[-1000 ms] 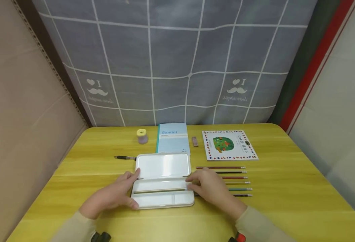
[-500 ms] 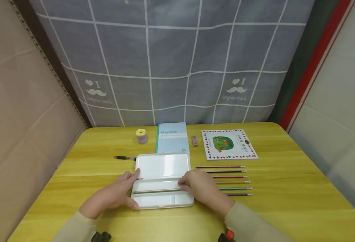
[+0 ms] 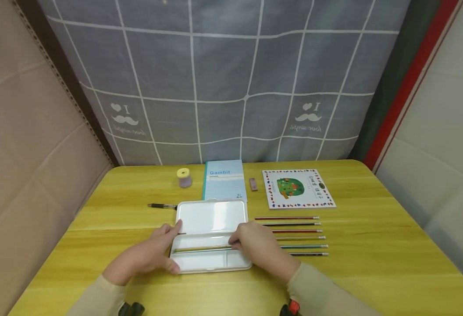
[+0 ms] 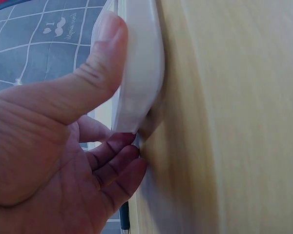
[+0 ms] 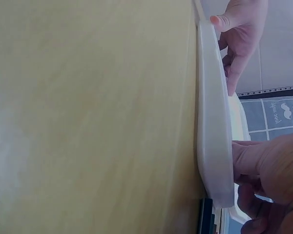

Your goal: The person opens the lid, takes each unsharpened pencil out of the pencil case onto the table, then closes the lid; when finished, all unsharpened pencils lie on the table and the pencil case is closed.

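Note:
A white pencil case lies on the table with its lid folded back. My left hand grips its left end, thumb at the near corner and index finger by the hinge; in the left wrist view the thumb presses on the case's wall. A gold-coloured pencil lies lengthwise in the tray, a thin lighter line running beside it. Over the tray's right part, my right hand pinches the pencil's right end, which its fingers hide. The right wrist view has the curled fingers just behind the case wall.
Several pencils lie in a row right of the case. Behind are a blue notebook, a small pinkish block, a picture booklet and a yellow-lidded jar. A black pen lies at the left.
My right hand has slid left over the tray, from the case's right edge inward, uncovering more of the table pencils. A lighter line now shows beside the gold pencil. My left hand stays put.

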`<state>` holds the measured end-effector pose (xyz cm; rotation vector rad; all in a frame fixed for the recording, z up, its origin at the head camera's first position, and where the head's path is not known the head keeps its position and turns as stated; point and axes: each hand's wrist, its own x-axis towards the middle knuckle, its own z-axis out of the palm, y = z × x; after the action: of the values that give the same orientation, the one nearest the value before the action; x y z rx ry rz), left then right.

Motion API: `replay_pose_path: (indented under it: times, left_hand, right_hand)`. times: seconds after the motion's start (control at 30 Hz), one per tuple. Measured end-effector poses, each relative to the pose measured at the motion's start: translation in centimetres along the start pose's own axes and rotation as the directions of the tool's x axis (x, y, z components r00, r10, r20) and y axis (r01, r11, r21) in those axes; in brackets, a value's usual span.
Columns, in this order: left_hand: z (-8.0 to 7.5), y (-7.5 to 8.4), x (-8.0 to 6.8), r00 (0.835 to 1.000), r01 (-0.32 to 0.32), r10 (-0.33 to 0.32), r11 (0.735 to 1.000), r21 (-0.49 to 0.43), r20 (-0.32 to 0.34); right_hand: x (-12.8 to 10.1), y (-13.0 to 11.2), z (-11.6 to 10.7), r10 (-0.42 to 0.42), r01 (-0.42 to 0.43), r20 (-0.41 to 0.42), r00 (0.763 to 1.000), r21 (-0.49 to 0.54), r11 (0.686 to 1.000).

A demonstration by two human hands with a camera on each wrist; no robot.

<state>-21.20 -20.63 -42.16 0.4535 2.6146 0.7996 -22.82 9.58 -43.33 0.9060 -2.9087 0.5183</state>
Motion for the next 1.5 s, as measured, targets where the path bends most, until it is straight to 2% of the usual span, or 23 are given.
replay_pose_path:
  times: [0.37, 0.53, 0.73, 0.9, 1.1, 1.27, 1.5]
  left_hand:
    - [-0.1, 0.2, 0.2, 1.000, -0.016, 0.016, 1.000, 0.013, 0.000]
    - [-0.1, 0.2, 0.2, 1.000, -0.028, 0.028, 0.999, 0.018, -0.001]
    - [-0.1, 0.1, 0.1, 1.000, -0.030, 0.030, 0.999, 0.014, 0.002]
    - [-0.2, 0.2, 0.0, 1.000, -0.022, 0.022, 1.000, 0.013, 0.001]
    - [-0.2, 0.2, -0.1, 1.000, -0.011, 0.012, 1.000, 0.023, -0.009]
    - [-0.1, 0.0, 0.0, 1.000, -0.008, 0.008, 1.000, 0.016, -0.009]
    - [0.0, -0.1, 0.0, 1.000, 0.000, 0.000, 1.000, 0.018, -0.010]
  right_hand:
    - [-0.1, 0.2, -0.1, 0.028, -0.027, -0.019, 0.999, 0.017, 0.999]
    - [-0.5, 0.4, 0.1, 0.021, -0.019, -0.075, 0.997, 0.034, 0.999]
    - [-1.3, 0.6, -0.2, 0.014, -0.010, -0.180, 0.984, 0.022, 1.000]
    - [-1.6, 0.6, -0.9, 0.047, -0.040, -0.198, 0.979, 0.042, 0.998]
    - [-2.2, 1.0, -1.6, 0.043, -0.035, -0.227, 0.973, 0.038, 0.999]
    - [-3.2, 1.6, -2.3, 0.080, -0.076, -0.253, 0.964, 0.026, 0.997]
    - [-4.4, 2.9, -3.1, 0.160, -0.154, -0.229, 0.960, 0.045, 0.987]
